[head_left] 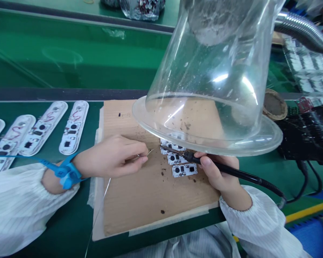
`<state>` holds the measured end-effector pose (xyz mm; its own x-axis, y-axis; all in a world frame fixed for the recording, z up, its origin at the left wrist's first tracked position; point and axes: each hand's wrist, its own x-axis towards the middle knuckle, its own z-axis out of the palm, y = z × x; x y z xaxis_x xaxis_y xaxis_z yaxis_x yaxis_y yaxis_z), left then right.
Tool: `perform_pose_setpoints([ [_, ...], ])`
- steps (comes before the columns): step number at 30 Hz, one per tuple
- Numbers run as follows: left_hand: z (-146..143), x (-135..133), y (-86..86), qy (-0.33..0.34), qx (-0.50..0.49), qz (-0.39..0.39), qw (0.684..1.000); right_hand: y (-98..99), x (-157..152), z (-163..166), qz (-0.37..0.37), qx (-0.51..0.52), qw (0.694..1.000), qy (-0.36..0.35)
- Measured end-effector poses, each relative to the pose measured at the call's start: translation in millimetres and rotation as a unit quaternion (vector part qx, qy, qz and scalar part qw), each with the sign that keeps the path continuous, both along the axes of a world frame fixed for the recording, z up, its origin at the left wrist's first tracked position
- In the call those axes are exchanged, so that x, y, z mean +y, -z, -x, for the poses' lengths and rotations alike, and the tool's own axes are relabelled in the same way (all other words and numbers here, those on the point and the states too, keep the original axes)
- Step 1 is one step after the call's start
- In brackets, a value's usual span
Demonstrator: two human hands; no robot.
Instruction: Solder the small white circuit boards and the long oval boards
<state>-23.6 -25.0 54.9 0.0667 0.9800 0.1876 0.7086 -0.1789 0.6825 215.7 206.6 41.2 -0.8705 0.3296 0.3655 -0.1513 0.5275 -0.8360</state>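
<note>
My left hand (123, 156), with a blue wrist strap (66, 173) behind it, pinches a thin solder wire (105, 191). The wire's short end sticks out toward the circuit boards, and its long tail hangs down past the cardboard's left side. A black soldering iron (226, 169) is gripped in my right hand (218, 172). Its tip reaches over the upper boards of a short column of small white circuit boards (184, 170) on the brown cardboard (140, 204). Whether the tip touches a board I cannot tell. The clear hood partly covers the uppermost boards.
A clear fume hood (204, 82) on a flexible metal hose (304, 30) hangs low above my right hand. Several white oval housings (74, 127) with boards and wires lie at left. Black items (307, 132), cables and a round tin (275, 104) stand at right.
</note>
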Motion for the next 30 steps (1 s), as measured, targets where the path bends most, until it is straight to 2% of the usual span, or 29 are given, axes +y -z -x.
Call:
perform_pose_setpoints([
  [5, -0.2, 0.6, -0.5, -0.002, 0.001, 0.005, 1.000, 0.3, -0.2, -0.7, -0.008, -0.009, 1.000, 0.006],
  [11, 0.2, 0.8, -1.4, 0.001, 0.015, 0.007, 1.000, -2.1, -2.9, 1.0, 0.021, -0.005, 1.000, 0.001],
  [21, 0.2, 0.5, -0.2, -0.002, 0.008, 0.006, 1.000, 1.2, -0.9, -2.2, 0.012, -0.013, 1.000, 0.003],
  [30, 0.7, 0.0, -0.4, -0.004, 0.015, 0.002, 1.000, -2.1, -2.3, 0.6, 0.058, -0.013, 0.998, -0.005],
])
